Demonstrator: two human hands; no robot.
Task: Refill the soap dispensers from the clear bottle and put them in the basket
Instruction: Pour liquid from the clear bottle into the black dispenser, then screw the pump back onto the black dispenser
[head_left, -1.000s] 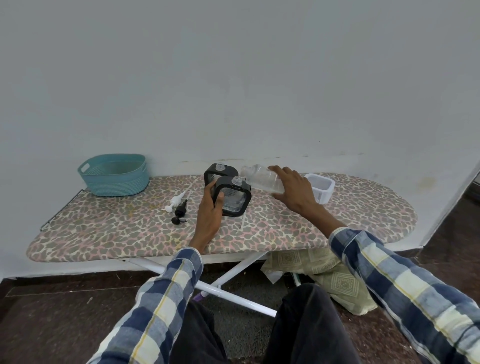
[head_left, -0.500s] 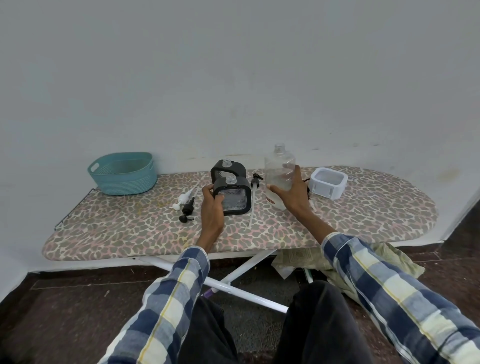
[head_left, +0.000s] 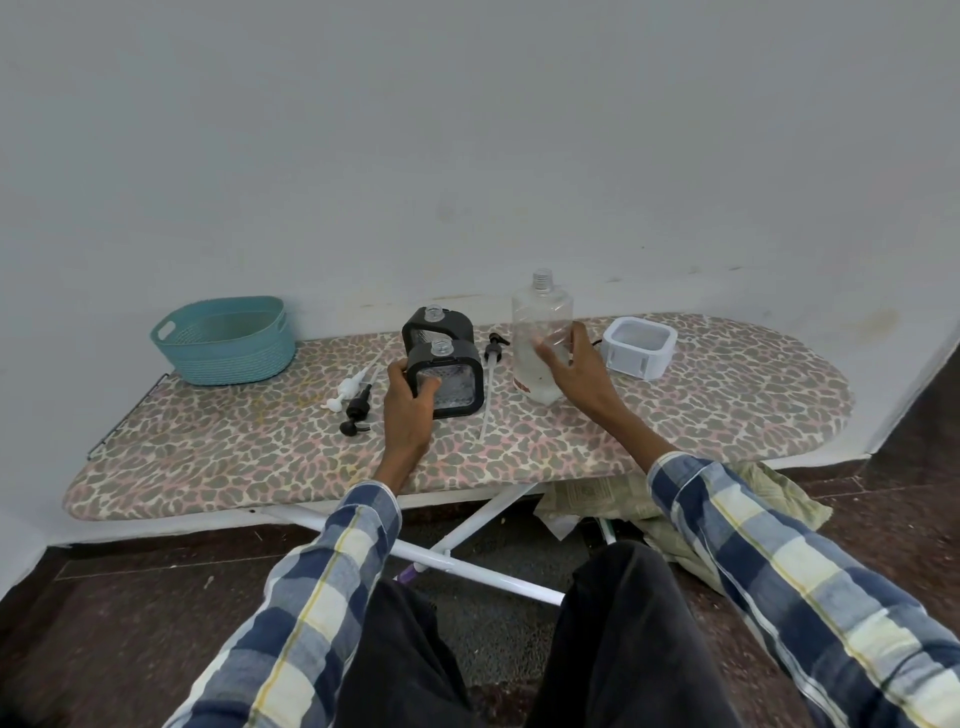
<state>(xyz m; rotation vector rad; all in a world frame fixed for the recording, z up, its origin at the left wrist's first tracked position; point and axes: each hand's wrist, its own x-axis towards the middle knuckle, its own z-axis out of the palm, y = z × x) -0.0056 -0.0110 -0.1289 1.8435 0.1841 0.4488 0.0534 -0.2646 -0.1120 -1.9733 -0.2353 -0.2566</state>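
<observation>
Dispensers: we count two black (head_left: 451, 378) (head_left: 434, 325) and one white (head_left: 638, 347), beside three loose pumps. Our left hand (head_left: 408, 410) grasps the nearer black one; our right hand (head_left: 576, 371), fingers loosened, touches the upright clear bottle (head_left: 540, 338). One teal basket (head_left: 223, 340) sits at ten o'clock.

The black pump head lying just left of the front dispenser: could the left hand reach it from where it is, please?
Probably yes: the black pump head lies uncovered beside the left hand, which must first release the front dispenser.

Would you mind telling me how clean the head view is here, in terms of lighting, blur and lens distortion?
Head view: soft, even light with faint shadows; wide-angle bending curves the ironing board; right hand slightly motion-blurred beside the clear bottle; left hand and front dispenser fairly sharp.
</observation>
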